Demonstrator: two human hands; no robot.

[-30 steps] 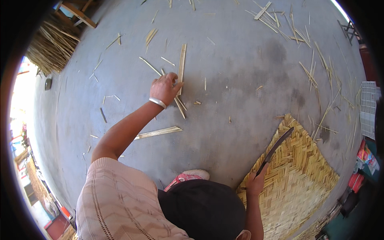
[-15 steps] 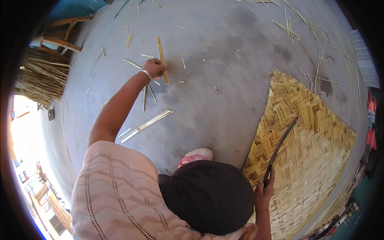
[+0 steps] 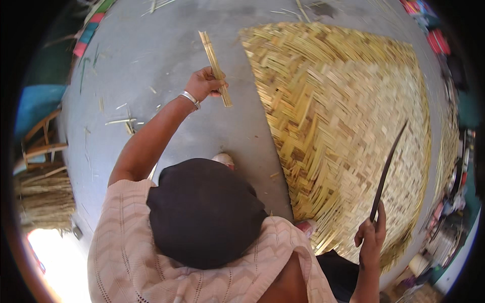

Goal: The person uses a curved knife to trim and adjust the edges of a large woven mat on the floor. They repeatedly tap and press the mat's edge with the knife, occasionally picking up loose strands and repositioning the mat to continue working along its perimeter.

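The left hand (image 3: 203,85) is gripping bamboo strips (image 3: 215,68) above the floor (image 3: 151,45); the right hand (image 3: 371,237) is clasping a knife (image 3: 388,171) over the mat (image 3: 343,126), blade pointing away.

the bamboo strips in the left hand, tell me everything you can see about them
The bamboo strips are a small bundle of thin, flat, pale yellow slats, straight and lying close together. The left hand grips them near their lower end, fingers wrapped around. The bundle is tilted, its long free end pointing up and slightly left over the grey concrete floor, its short end poking out below the hand. It is held beside the left edge of the woven mat, not touching it.
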